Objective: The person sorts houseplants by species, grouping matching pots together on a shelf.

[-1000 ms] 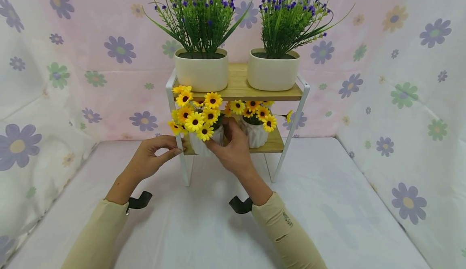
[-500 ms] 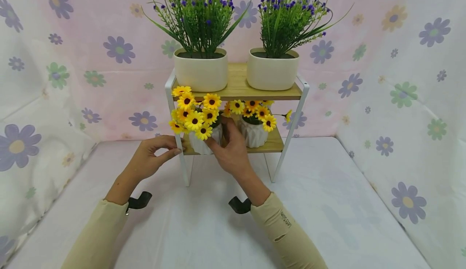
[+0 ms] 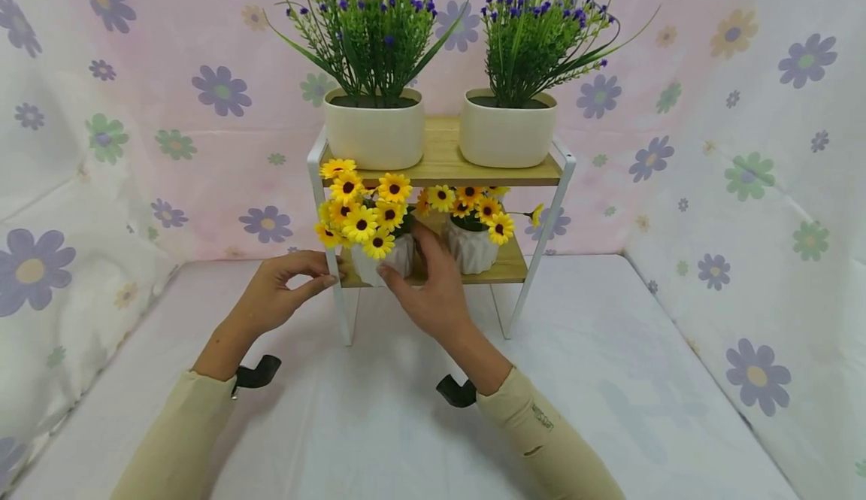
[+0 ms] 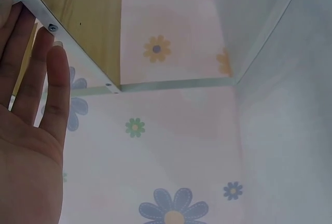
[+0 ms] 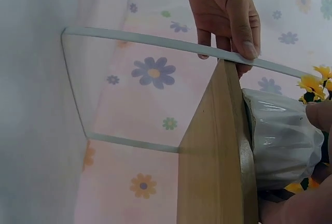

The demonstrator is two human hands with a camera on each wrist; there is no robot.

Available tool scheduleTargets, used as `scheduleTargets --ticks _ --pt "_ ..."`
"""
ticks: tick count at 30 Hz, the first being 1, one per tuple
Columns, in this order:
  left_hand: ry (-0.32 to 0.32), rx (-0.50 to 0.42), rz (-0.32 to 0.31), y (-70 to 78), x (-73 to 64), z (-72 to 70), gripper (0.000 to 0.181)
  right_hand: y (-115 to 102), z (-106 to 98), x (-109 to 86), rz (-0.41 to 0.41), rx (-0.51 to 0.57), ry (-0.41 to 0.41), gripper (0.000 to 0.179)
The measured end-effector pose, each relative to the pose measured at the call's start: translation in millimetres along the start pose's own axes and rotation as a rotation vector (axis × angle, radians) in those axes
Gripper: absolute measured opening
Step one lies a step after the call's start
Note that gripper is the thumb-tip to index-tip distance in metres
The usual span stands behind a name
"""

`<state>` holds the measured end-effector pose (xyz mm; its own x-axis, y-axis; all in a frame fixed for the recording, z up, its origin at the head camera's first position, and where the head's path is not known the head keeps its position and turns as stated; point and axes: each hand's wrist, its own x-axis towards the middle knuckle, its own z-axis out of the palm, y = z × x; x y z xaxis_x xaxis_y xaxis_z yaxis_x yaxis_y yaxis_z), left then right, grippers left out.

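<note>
On the lower shelf board [image 3: 510,263], at the left, stands a ribbed white flower pot [image 3: 365,263] with yellow daisy-like flowers [image 3: 361,222] leaning over it. My right hand [image 3: 433,282] holds this pot, thumb at its front and fingers round its right side. In the right wrist view, the pot [image 5: 282,138] sits on the board with my thumb on its wall. My left hand [image 3: 280,293] pinches the white metal frame [image 3: 336,271] at the shelf's left front leg. Its fingers [image 4: 54,94] reach past the frame in the left wrist view.
A second white pot [image 3: 473,248] of yellow flowers stands just right of my right hand. Two cream planters [image 3: 374,135] with purple-flowered plants sit on the upper board [image 3: 443,154]. Flower-printed cloth [image 3: 223,154] surrounds the white tabletop [image 3: 379,425].
The held pot has shifted slightly back onto the shelf. My right thumb has slid a little lower on it, and my right wrist has moved slightly right. The left hand stays on the frame.
</note>
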<state>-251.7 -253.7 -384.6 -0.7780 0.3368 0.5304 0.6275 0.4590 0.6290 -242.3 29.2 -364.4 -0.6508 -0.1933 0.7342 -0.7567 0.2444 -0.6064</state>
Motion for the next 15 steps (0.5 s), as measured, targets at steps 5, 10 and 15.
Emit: scheduleTargets --ticks 5,10,15 --pt "0.002 0.007 0.041 3.8 0.2 1.6 0.021 1 -6 -7.1 -0.005 -0.078 -0.04 0.067" --pt "0.015 0.084 0.088 11.4 -1.0 3.5 0.022 0 -12 -15.9 0.012 -0.146 -0.096 0.074" --pt "0.017 0.181 0.08 17.1 -3.4 3.9 0.023 -4 -24 -28.1 0.011 -0.189 -0.157 0.076"
